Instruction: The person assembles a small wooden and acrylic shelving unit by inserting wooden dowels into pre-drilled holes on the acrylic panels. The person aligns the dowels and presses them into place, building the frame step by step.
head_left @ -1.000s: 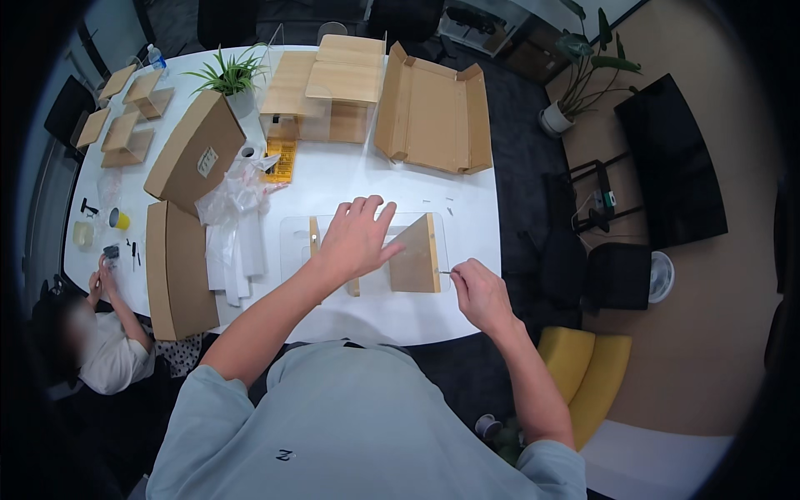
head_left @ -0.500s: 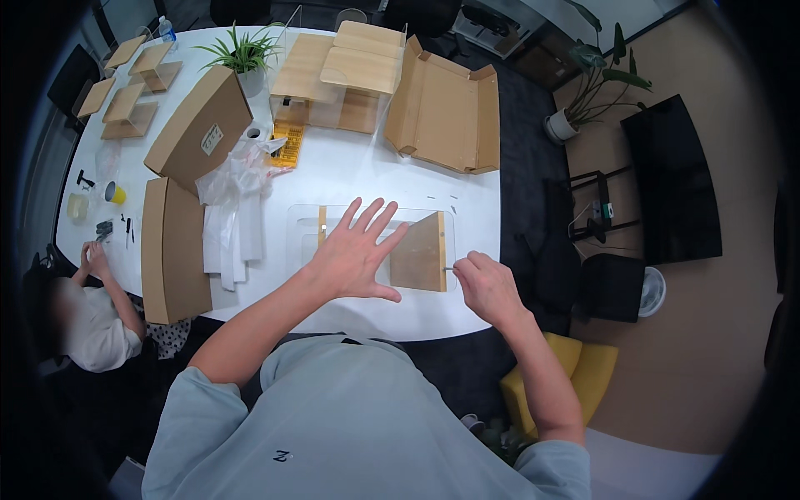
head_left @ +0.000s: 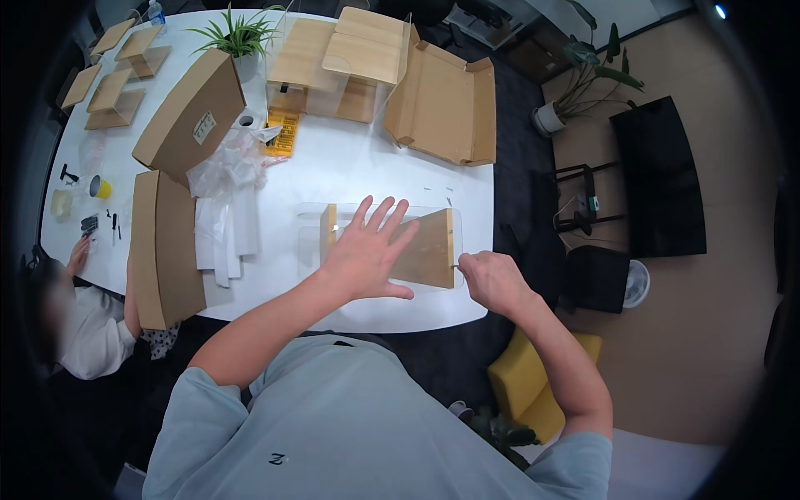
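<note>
A clear rectangular panel [head_left: 310, 250] lies on the white table in front of me, with a thin wooden strip [head_left: 328, 223] and a larger wooden board [head_left: 427, 265] on it. Fingers spread, my left hand [head_left: 367, 260] is over the panel between the two wooden parts and overlaps the board's left side. My right hand [head_left: 493, 282] is pinched at the board's right edge. Between its fingertips and that edge shows a small thin metal piece [head_left: 456, 267], too small to tell its exact kind.
Small loose metal pieces [head_left: 450, 200] lie beyond the panel. An open cardboard box [head_left: 442, 108], wooden shelf units [head_left: 362, 50] and a potted plant [head_left: 237, 42] stand farther back. Left are plastic wrapping [head_left: 229, 171], upright cardboard [head_left: 167, 250] and a seated person [head_left: 96, 329].
My view has shifted slightly. Both my hands keep their places at the board, the right still pinched at its edge. The seated person's hands have moved apart.
</note>
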### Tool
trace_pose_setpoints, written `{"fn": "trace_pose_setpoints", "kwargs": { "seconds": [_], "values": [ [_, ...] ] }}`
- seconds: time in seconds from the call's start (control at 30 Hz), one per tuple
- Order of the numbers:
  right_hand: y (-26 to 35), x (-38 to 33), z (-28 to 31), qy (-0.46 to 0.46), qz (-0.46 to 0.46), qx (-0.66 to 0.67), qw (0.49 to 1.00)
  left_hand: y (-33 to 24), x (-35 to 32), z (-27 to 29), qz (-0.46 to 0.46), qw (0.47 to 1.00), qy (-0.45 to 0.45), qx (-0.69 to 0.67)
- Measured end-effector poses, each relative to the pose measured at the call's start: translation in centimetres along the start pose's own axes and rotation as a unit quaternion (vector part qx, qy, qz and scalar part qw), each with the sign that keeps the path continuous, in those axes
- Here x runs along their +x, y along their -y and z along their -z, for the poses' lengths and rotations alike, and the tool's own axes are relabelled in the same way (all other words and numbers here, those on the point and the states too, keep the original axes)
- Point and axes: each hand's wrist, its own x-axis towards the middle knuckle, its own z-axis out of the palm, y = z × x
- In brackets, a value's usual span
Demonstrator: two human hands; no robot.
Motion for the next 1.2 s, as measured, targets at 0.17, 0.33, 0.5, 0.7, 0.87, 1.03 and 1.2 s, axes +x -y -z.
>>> {"fn": "trace_pose_setpoints", "kwargs": {
  "seconds": [0.17, 0.33, 0.5, 0.7, 0.87, 1.03, 1.2],
  "values": [
    [2.0, 0.0, -0.9, 0.001, -0.162, 0.099, 0.982, 0.2, -0.2, -0.4, 0.000, 1.000, -0.008, -0.006],
    [3.6, 1.3, -1.3, -0.012, -0.423, 0.321, 0.847, 0.1, 0.0, 0.0, 0.002, 1.000, 0.005, 0.008],
    [4.8, 0.7, -1.6, -0.062, -0.394, 0.273, 0.875, 0.2, 0.2, -0.1, -0.001, 1.000, 0.007, -0.003],
    [4.1, -1.8, 0.0, -0.058, -0.272, 0.099, 0.955, 0.4, -0.2, -0.3, 0.008, 1.000, 0.011, -0.011],
    [1.9, -2.0, -1.3, -0.120, -0.097, 0.059, 0.986, 0.2, -0.2, 0.2, 0.007, 1.000, 0.004, 0.004],
    [0.4, -1.2, -1.5, -0.140, -0.009, 0.037, 0.989, 0.2, -0.1, 0.2, 0.010, 1.000, 0.012, 0.011],
    [-0.7, -0.7, -1.5, -0.126, 0.047, -0.011, 0.991, 0.1, -0.2, -0.2, 0.009, 1.000, -0.011, 0.009]
  ]
}}
